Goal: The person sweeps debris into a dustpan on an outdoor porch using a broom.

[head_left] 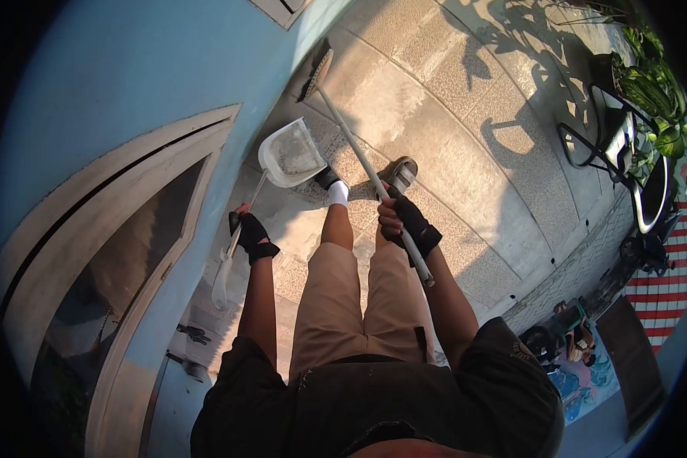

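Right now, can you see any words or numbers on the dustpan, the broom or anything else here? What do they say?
None can be read.
The dustpan in the left hand: no lettering shows.
The broom handle in the right hand: plain, no label.
The blue wall: no sign.
The striped mat: only stripes.
The shirt: a small mark on the sleeve, too blurred to read.

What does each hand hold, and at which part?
The left hand grips the dustpan by its long handle. The right hand grips the broom on its pole, near the upper end.
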{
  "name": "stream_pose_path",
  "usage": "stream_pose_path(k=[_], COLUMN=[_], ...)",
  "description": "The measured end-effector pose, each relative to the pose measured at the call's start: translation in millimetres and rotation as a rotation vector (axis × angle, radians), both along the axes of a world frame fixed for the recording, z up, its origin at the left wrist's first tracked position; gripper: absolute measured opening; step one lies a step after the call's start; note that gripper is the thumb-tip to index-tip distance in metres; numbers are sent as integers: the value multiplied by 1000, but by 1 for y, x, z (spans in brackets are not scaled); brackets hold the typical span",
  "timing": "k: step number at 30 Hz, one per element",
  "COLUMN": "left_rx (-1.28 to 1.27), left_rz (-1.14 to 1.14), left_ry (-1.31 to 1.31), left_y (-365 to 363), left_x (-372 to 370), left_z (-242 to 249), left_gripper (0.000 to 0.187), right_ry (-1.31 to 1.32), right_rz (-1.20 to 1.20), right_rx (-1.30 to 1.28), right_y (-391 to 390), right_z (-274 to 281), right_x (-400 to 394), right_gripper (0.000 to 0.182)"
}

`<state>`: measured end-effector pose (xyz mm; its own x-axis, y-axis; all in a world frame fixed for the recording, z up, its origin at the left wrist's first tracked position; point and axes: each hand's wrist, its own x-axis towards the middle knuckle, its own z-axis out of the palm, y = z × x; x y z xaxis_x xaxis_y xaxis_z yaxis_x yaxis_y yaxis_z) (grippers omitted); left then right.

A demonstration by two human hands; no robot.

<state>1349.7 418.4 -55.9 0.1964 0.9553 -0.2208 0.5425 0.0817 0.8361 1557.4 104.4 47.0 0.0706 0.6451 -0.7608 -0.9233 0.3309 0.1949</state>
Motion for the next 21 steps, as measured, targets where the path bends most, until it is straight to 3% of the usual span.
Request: stream_pose_path(k=[3,8,13,17,21], left_rx=[5,21,37,14,-22], left_rz=[-36,-62,-46,-50,-18], left_ry=[23,8,-15,0,63], left_y=[1,-3,-6,-11,-9], left_x=[3,3,1,6,5], left_z=[9,11,8,11,3], left_gripper=[20,21,21,21,21], right_ry=[93,220,78,-70,-127], right_rz=[-98,-306,-72,231,345], right_rx=[69,51,-119,-241,-218], right_y=[29,-31,-83,-81,-42], right_z=[-67,-67,-1,35,13], right_x=[14,-30,-39,-31,-24], right_gripper=[16,22,41,50,53])
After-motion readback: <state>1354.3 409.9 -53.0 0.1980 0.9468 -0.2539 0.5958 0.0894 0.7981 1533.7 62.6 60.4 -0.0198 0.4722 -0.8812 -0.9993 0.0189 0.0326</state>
